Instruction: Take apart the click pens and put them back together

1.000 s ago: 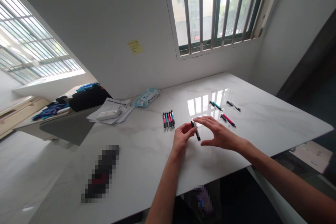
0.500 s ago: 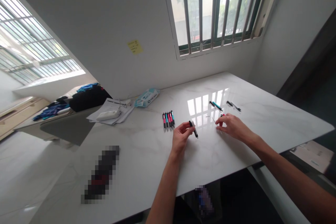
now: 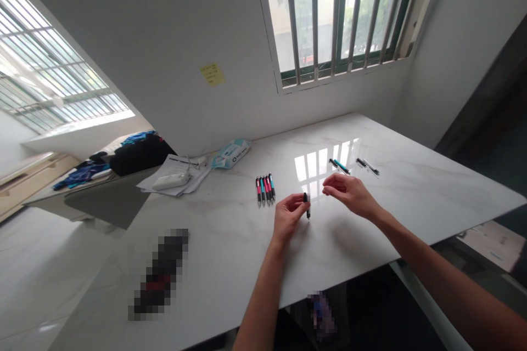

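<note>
My left hand [image 3: 288, 216] pinches a black pen [image 3: 308, 209] between thumb and fingers. The pen stands nearly upright just above the white marbled table [image 3: 313, 263], its tip pointing down. To the right and slightly farther off, my right hand [image 3: 349, 193] hovers with bent fingers, thumb and fingertips close together; whatever they pinch is too small to make out. Left of my left hand, several red and teal pens [image 3: 265, 190] with black grips lie in a neat row. Beyond my right hand are teal and black pen parts [image 3: 340, 165] and black and clear pen parts [image 3: 367, 166].
A blue wipes packet [image 3: 233, 153] and papers [image 3: 177, 173] with a white device on top lie along the wall. A blurred dark object [image 3: 160, 274] rests at the table's left. A yellow note [image 3: 212, 74] sticks to the wall beside a barred window [image 3: 341, 16].
My right hand has moved left, closer to the left hand, and lifted off the table. The pen in my left hand has turned more upright.
</note>
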Demonstrator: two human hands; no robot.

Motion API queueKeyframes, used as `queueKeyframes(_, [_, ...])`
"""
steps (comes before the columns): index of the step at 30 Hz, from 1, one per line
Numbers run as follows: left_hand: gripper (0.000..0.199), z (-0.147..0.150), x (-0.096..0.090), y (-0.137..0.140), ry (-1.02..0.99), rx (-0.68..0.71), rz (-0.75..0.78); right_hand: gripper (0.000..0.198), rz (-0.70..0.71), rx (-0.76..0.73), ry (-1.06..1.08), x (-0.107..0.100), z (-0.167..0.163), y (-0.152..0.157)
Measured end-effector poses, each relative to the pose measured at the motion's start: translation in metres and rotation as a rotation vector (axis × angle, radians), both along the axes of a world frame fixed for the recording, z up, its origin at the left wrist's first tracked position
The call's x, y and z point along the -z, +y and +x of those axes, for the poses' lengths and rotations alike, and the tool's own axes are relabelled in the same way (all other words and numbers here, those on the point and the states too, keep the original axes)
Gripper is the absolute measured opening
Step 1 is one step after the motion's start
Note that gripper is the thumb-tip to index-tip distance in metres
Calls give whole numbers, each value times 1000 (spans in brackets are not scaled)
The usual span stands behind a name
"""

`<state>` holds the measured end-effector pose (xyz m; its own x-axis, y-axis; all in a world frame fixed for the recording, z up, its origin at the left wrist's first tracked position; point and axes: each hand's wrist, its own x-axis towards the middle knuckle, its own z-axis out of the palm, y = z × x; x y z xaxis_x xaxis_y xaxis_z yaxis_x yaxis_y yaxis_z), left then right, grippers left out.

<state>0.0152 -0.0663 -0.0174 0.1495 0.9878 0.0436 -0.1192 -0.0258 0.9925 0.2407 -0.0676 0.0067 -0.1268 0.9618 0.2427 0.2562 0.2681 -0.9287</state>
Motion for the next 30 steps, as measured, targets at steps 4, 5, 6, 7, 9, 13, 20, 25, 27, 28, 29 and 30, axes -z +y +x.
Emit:
queueKeyframes(4, [32, 0, 2, 0, -1, 15, 9, 24, 39, -14, -84, -4, -11, 0])
queueKeyframes(5, [32, 0, 3, 1, 0, 17, 10, 23, 49, -10, -109, -5, -12, 0])
queueKeyframes(6, [32, 0, 4, 1, 2, 17, 11, 21, 59, -6, -135, -6, -13, 0])
queueKeyframes(7, [33, 0, 5, 1, 7, 15, 12, 20, 69, -2, -159, -6, -13, 1])
queueKeyframes(9, [33, 0, 6, 2, 19, 10, 16, 17, 97, 13, -195, -7, -12, 2])
queueKeyframes(13, [35, 0, 4, 1, 36, 0, 7, 15, 171, 57, -261, -13, -9, 4])
queueKeyframes(20, [34, 0, -2, -2, 46, 1, -2, 12, 326, -128, -461, -33, -7, 9])
queueKeyframes(25, [34, 0, -3, -3, 52, 33, 18, 13, 317, -219, -478, -33, -13, 13])
queueKeyframes(27, [35, -1, -3, -3, 46, 29, 10, 18, 292, -221, -458, -33, -14, 12])
queueKeyframes(28, [35, -1, -3, -2, 40, 23, 5, 20, 281, -197, -450, -33, -13, 11])
queueKeyframes(29, [35, -1, -3, -2, 34, 16, -1, 20, 277, -150, -453, -32, -11, 11])
queueKeyframes(30, [35, -1, -3, -2, 29, 9, -5, 19, 279, -80, -474, -31, -7, 10])
